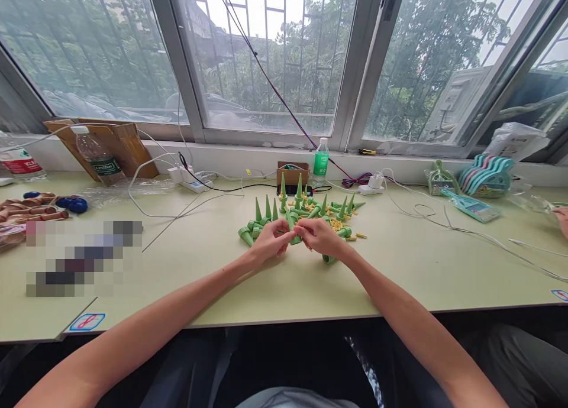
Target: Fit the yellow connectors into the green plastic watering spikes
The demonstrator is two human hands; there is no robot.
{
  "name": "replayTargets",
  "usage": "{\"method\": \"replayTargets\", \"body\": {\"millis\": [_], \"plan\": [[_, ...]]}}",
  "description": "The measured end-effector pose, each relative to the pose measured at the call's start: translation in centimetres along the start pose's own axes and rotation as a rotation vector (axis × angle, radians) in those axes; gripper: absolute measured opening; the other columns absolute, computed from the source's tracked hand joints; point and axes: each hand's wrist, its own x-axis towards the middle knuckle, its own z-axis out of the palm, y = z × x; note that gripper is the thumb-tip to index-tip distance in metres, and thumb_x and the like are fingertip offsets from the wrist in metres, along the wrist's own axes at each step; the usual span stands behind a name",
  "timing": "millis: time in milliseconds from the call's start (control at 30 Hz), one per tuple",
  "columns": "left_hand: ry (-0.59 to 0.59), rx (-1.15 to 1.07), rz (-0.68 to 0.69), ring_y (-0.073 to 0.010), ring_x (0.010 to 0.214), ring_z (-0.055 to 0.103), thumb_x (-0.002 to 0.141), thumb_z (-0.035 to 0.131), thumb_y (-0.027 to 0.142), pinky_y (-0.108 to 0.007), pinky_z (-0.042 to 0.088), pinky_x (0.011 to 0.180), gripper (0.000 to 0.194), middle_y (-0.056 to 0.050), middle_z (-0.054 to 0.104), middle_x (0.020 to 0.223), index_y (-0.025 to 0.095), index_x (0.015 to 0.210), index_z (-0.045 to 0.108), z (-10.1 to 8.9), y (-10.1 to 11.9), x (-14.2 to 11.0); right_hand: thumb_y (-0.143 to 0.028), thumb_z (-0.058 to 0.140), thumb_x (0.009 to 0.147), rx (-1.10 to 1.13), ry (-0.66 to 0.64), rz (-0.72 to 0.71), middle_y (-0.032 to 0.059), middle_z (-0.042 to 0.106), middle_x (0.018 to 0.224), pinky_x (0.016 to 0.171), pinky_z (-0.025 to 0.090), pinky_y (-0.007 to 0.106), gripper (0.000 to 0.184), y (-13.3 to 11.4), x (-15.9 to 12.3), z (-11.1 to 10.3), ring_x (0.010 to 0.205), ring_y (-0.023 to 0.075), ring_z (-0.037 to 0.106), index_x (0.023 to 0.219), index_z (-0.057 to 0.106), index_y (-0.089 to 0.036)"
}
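Note:
My left hand (271, 241) is closed around a green plastic watering spike (291, 220), which tilts with its tip away from me. My right hand (320, 235) is pinched against the side of the same spike; whatever lies between its fingertips is too small and covered to make out. Just beyond both hands, several more green spikes (258, 210) stand or lie in a cluster. Small yellow plastic pieces (338, 225) are scattered among them, a few lying loose to the right. One green spike (329, 258) lies partly under my right wrist.
Behind the spikes are a small cardboard box (293, 175) and a green-labelled bottle (320, 162). White cables (437, 220) cross the table (213, 298). Turquoise tools (486, 177) stand at the right, where another person's hand (561, 217) shows. A blurred patch (84, 257) covers something left.

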Motion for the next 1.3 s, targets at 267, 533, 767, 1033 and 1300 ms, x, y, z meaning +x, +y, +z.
{"method": "replayTargets", "body": {"millis": [267,533,767,1033,1300], "plan": [[-0.019,-0.009,-0.011,-0.0085,0.039,0.045,0.081,0.062,0.048,-0.019,0.034,0.039,0.032,0.005,0.052,0.049,0.019,0.079,0.05,-0.1,-0.1,0.0,-0.04,0.041,0.096,-0.018,-0.004,-0.001,-0.0036,0.045,0.049,0.054,0.032,0.024,0.039,0.0,0.0,0.0,0.05,0.011,0.041,0.063,0.044,-0.02],[-0.039,0.026,-0.002,-0.0084,0.038,0.045,0.084,0.06,0.047,-0.018,0.03,0.037,0.03,0.005,0.051,0.05,0.019,0.08,0.05,-0.1,-0.8,0.2,-0.04,0.042,0.095,-0.047,-0.006,-0.001,-0.0037,0.043,0.048,0.053,0.03,0.024,0.039,0.0,0.0,0.0,0.049,0.0114,0.041,0.062,0.044,-0.02],[-0.051,0.053,0.006,-0.0085,0.038,0.045,0.085,0.058,0.045,-0.019,0.03,0.038,0.028,0.005,0.05,0.05,0.019,0.081,0.05,-0.2,-1.0,0.3,-0.037,0.043,0.095,-0.073,-0.003,-0.012,-0.0041,0.043,0.049,0.053,0.028,0.024,0.037,0.2,0.0,0.1,0.049,0.0103,0.038,0.062,0.042,-0.019],[-0.057,0.068,0.002,-0.0083,0.038,0.045,0.085,0.058,0.042,-0.019,0.029,0.038,0.025,0.005,0.052,0.05,0.018,0.081,0.051,-0.2,-1.1,0.3,-0.036,0.043,0.095,-0.064,-0.004,-0.009,-0.0044,0.041,0.048,0.053,0.026,0.024,0.038,0.2,0.0,0.1,0.05,0.0094,0.035,0.061,0.04,-0.019],[-0.048,0.06,0.026,-0.0077,0.038,0.045,0.086,0.057,0.044,-0.019,0.029,0.037,0.027,0.005,0.05,0.052,0.018,0.081,0.051,-0.2,-1.0,0.3,-0.036,0.043,0.095,-0.062,-0.003,-0.017,-0.0044,0.041,0.049,0.053,0.026,0.024,0.037,0.2,0.0,0.1,0.05,0.0093,0.035,0.062,0.041,-0.019]]}}
